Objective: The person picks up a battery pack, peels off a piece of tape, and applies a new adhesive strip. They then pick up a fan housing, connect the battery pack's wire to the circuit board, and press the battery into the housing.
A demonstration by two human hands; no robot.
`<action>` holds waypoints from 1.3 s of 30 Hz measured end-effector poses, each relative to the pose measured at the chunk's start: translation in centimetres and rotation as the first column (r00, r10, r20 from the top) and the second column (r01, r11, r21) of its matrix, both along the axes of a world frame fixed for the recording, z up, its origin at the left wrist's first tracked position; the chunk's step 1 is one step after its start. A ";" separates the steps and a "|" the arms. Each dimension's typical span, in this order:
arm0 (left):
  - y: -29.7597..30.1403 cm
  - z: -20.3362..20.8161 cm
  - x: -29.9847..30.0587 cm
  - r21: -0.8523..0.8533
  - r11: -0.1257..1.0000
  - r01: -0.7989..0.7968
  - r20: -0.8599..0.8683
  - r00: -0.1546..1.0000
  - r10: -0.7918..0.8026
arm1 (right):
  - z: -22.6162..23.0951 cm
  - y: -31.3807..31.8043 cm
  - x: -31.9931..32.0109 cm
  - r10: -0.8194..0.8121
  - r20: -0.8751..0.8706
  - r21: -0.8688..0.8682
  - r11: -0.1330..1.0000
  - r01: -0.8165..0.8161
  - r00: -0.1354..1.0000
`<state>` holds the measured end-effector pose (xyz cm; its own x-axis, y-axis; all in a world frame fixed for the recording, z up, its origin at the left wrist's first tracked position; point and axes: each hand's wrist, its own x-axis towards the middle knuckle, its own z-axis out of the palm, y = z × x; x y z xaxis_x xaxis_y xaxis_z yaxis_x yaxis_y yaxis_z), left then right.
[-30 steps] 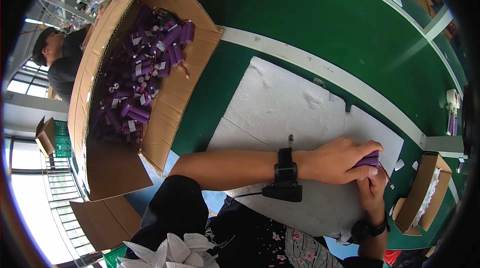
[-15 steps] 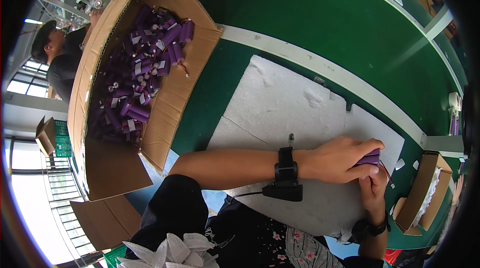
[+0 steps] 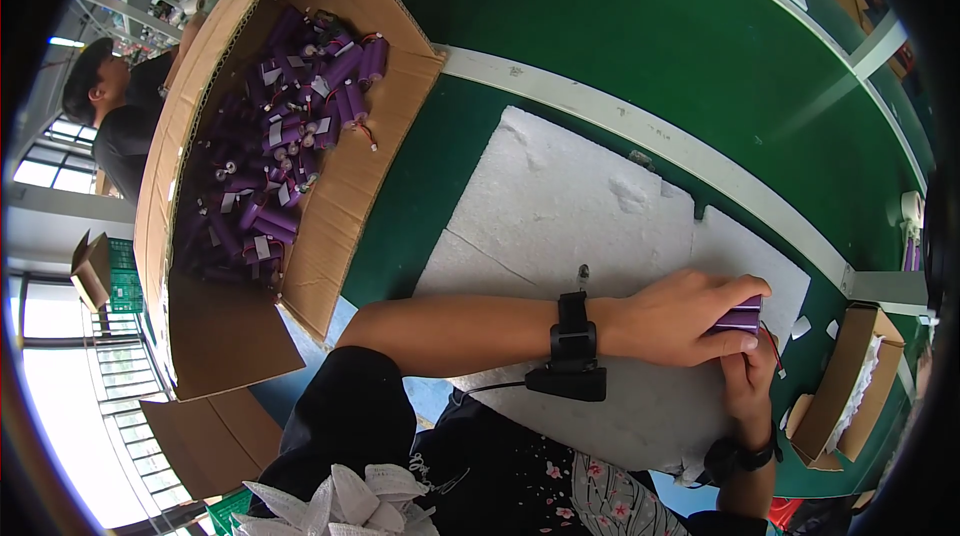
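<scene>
My left hand (image 3: 665, 321) reaches across from the left, thumb and fingers closed round a purple battery pack (image 3: 740, 318) above the right part of a white foam sheet (image 3: 570, 206). Right below it, my right hand (image 3: 748, 381) comes up from the lower edge with bent fingers closed at the pack's near end. Some of its fingertips are hidden behind my left hand. Thin red and black wires with a small white connector (image 3: 782, 373) hang from the pack on the right. Both wrists wear black straps.
A large cardboard box (image 3: 330, 226) full of purple battery packs (image 3: 280, 136) stands at left. At right is a small cardboard box (image 3: 835, 396) with white lining. A pale rail (image 3: 640, 136) crosses the green table (image 3: 640, 26). Another person (image 3: 125, 116) is at far left.
My hands and the battery pack stay nearly in place; the wires' connector has shifted slightly. At the right edge, another person's hand has moved and blurred.
</scene>
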<state>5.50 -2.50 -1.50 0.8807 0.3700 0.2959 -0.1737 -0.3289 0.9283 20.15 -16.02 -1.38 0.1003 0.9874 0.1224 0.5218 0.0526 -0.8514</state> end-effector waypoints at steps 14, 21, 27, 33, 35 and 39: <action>0.1 0.2 0.0 0.020 1.000 0.011 -0.015 1.000 -0.011 | -0.6 -0.7 0.7 -0.009 0.140 0.038 0.999 0.003 0.990; 0.0 0.1 -0.3 0.030 1.000 0.005 -0.029 1.000 -0.004 | -1.0 -0.5 0.4 -0.036 0.193 0.119 0.993 0.013 0.981; -0.3 0.7 0.3 0.011 0.998 0.066 -0.055 0.996 -0.065 | -0.2 -0.8 0.9 0.018 0.080 0.108 0.994 -0.026 0.997; 0.4 0.3 -0.2 0.008 0.999 0.047 -0.080 0.996 -0.047 | -0.4 1.6 1.1 0.223 0.048 0.219 0.949 -0.228 0.974; 0.8 0.4 -0.2 -0.012 0.998 0.065 -0.135 0.989 -0.066 | -0.5 2.0 0.6 0.181 0.038 0.267 0.946 -0.184 0.983; 0.3 0.7 -0.1 -0.012 0.999 0.037 -0.085 0.996 -0.038 | 0.0 1.6 0.3 0.156 0.013 0.180 0.971 -0.156 0.988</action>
